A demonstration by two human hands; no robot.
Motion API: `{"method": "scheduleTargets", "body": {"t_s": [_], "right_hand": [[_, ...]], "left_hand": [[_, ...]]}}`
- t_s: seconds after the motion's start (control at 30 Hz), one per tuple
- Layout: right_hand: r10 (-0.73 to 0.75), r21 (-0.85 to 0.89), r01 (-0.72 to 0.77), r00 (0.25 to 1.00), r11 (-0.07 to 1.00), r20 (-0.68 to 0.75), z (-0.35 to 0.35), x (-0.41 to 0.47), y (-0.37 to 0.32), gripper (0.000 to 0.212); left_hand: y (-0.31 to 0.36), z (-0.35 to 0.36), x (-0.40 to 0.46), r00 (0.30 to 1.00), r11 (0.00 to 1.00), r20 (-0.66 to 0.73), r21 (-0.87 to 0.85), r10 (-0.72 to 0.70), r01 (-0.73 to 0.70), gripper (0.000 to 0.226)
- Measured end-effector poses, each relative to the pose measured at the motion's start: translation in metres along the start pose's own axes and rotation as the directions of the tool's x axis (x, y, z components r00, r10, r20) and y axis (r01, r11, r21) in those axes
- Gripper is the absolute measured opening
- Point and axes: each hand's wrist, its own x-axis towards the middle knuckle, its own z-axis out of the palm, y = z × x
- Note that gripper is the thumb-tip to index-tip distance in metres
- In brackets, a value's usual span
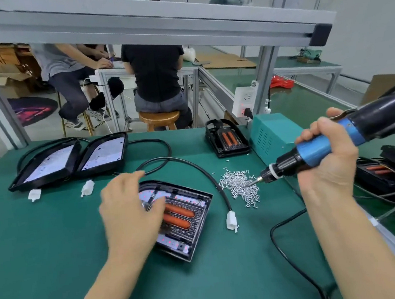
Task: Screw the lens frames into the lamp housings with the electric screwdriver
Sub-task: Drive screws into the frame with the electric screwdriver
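The right hand (326, 157) holds the electric screwdriver (313, 150) with its fingers wrapped round the blue grip. The bit tip (256, 181) is lowered into the pile of loose screws (238, 187) on the green desk (56, 249). Whether a screw sits on the tip cannot be told.

The left hand (132, 212) rests on the lamp housing (187, 223) at the middle of the desk, with fingers spread and slightly blurred. The lens frame (188, 206), with two orange strips, lies inside this housing. The housing cable runs to a white connector (232, 221) just beside it.

Two further housings (71, 160) lie open at the far left. One assembled unit (227, 139) stands near the teal control box (273, 136).

Hazards, as judged from this position:
- A screw picked up crooked may drop during transfer, or enter the hole at an angle and strip the plastic.
- The housing may rotate under driving torque if the left hand is not pressing it down firmly.
- The tool cord (287, 249) trails near the work and may drag the connector.
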Motion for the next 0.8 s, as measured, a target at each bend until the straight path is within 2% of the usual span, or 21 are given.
{"method": "scheduleTargets", "body": {"t_s": [0.07, 0.13, 0.2, 0.27, 0.33, 0.4, 0.6, 0.8], "right_hand": [[-0.038, -0.025, 0.037, 0.999, 0.999, -0.025, -0.004, 0.002, -0.005, 0.022], [-0.076, -0.043, 0.074, 0.996, 0.996, -0.05, -0.007, 0.004, -0.01, 0.021], [-0.103, -0.049, 0.099, 0.992, 0.994, -0.079, -0.011, 0.005, -0.016, 0.021], [-0.121, -0.055, 0.116, 0.988, 0.992, -0.096, -0.015, 0.007, -0.021, 0.021], [-0.129, -0.07, 0.122, 0.986, 0.99, -0.104, -0.021, 0.007, -0.027, 0.022], [-0.137, -0.09, 0.128, 0.985, 0.988, -0.109, -0.028, 0.008, -0.032, 0.023], [-0.13, -0.103, 0.118, 0.984, 0.988, -0.12, -0.044, 0.011, -0.037, 0.022], [-0.122, -0.114, 0.108, 0.985, 0.988, -0.12, -0.047, 0.01, -0.035, 0.021]], "left_hand": [[0.033, 0.011, -0.002, 0.971, 0.971, 0.04, -0.054, 0.237, -0.234, 0.028], [0.07, 0.031, -0.007, 0.88, 0.903, 0.219, -0.014, 0.421, -0.429, 0.018], [0.096, 0.06, -0.012, 0.783, 0.829, 0.374, 0.061, 0.497, -0.556, 0.023], [0.114, 0.087, -0.016, 0.71, 0.769, 0.515, 0.142, 0.48, -0.623, 0.025], [0.123, 0.107, -0.017, 0.671, 0.724, 0.603, 0.211, 0.432, -0.656, 0.027], [0.125, 0.118, -0.017, 0.659, 0.696, 0.631, 0.251, 0.409, -0.672, 0.028], [0.124, 0.133, -0.018, 0.685, 0.71, 0.614, 0.271, 0.392, -0.65, 0.03], [0.119, 0.135, -0.02, 0.67, 0.713, 0.6, 0.224, 0.437, -0.665, 0.033]]}}
